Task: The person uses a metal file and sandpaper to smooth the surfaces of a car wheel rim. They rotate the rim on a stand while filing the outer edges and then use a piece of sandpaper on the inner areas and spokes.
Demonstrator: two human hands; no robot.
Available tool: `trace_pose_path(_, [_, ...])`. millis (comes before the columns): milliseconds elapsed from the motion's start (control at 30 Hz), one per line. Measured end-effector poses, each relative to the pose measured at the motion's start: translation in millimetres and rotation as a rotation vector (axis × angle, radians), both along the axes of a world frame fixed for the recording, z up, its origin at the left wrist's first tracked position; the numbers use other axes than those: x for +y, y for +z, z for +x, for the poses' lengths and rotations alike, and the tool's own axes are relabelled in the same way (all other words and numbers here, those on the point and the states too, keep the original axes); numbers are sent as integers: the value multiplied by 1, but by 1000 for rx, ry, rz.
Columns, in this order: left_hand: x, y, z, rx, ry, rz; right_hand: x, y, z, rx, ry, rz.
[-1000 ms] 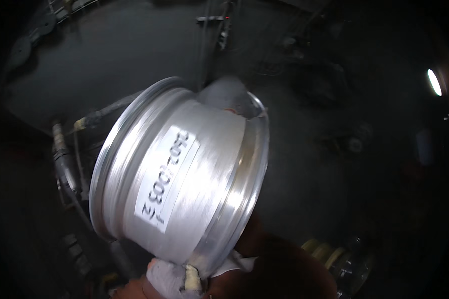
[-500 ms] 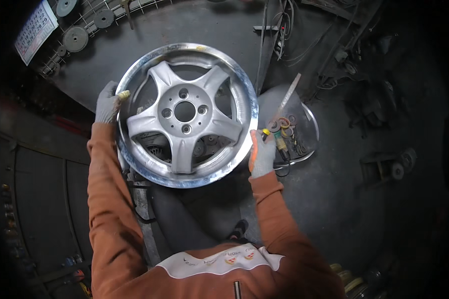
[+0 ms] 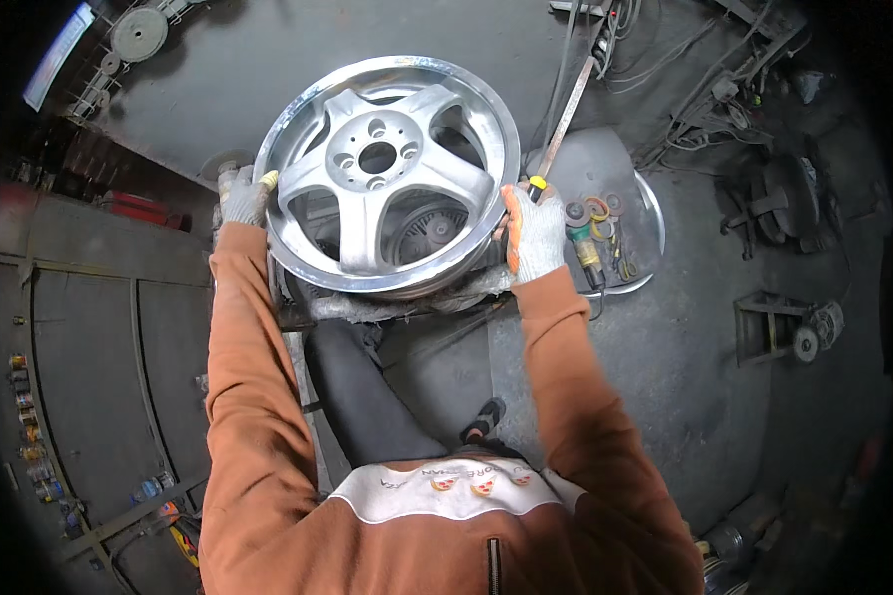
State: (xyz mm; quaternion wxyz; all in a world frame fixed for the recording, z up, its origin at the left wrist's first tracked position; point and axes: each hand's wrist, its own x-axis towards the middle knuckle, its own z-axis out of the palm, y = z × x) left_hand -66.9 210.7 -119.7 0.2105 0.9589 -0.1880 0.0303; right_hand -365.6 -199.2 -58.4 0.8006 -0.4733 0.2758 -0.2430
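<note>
A silver five-spoke alloy wheel is tilted face up in front of me, its outer lip bright. My left hand, in a grey glove with a yellowed thumb tip, is closed round the lip on the left. On the right, my right hand, in a grey and orange glove, grips the opposite lip. That same hand also holds a long flat file-like bar with a yellow and black handle end, pointing away from me. Under the wheel's near edge is a ragged, cloth-like padding; its contact with the wheel is partly hidden.
Right of the wheel, a grey seat-like tray holds an angle grinder and several discs. Cables hang farther right, near a small bench machine. A round metal disc hangs at the upper left. My leg is below the wheel.
The wheel has moved away from me and tilted, coming down over the padded support, with both hands still on it. The file-like bar has moved along with my right hand.
</note>
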Motion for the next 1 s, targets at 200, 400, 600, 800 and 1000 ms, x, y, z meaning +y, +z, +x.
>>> trace_pose_path(200, [-68,58,-119,192,183,-589,-20,8,-34,82,27,-139])
trace_pose_path(400, [-95,85,-185,-260,457,-19,-6,11,-111,58,-82,-154])
trace_pose_path(600, [-159,112,-292,-75,-92,-587,22,5,-254,434,372,-700])
trace_pose_path(800, [-190,125,-292,-56,-574,-273,37,20,-256,242,492,-1045])
trace_pose_path(1000, [-183,115,-286,-47,-648,-235,46,26,-261,267,461,-872])
